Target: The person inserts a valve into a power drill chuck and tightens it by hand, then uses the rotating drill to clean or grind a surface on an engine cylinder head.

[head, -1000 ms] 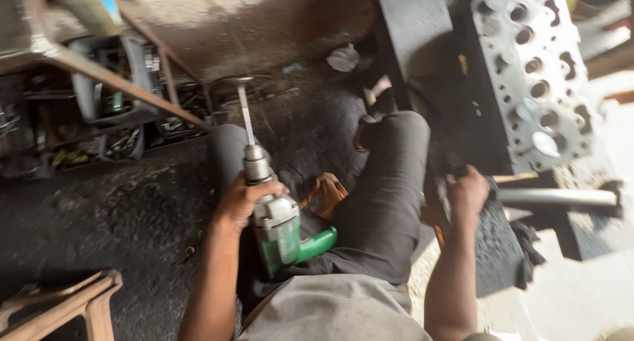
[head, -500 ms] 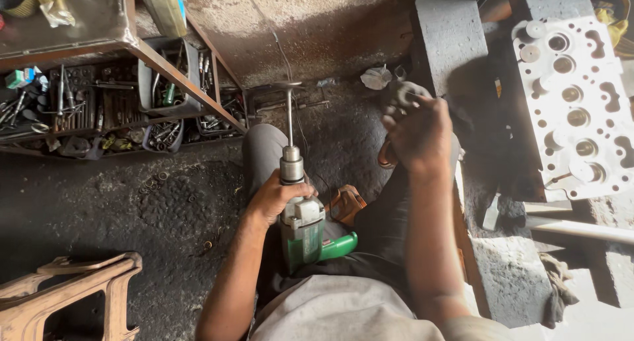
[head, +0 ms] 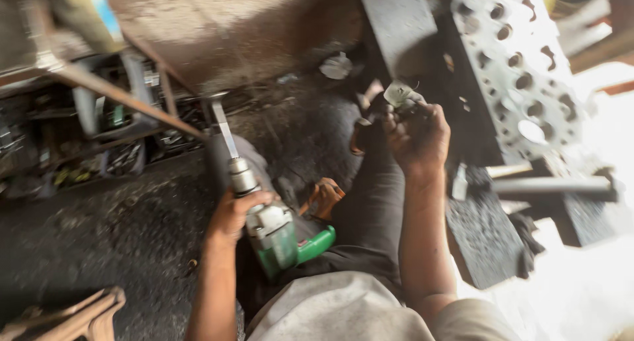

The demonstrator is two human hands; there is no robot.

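Drill: green and grey power drill (head: 277, 232) with a long thin bit (head: 223, 126), resting on the seated person's lap, bit pointing up and away from the body.
Left hand: left hand (head: 234, 215) wraps the grey front housing just behind the chuck; fingers curl closed round it.
Right hand: right hand (head: 416, 133) is raised well apart from the drill, fingers pinched shut on a small pale metal piece (head: 399, 93); blur hides what the piece is.
Beyond the right fingers: cylinder head (head: 522, 70), pale metal with rows of holes, on dark blocks.
Beyond the left fingers: shelf frame (head: 112, 97) with cluttered tools, dirt floor below.
Handling, judged: drill looks heavy toward its body, rigid, casing probably greasy; the housing and the green handle are the sound grips. The bit is slender and likely to bend under side load.
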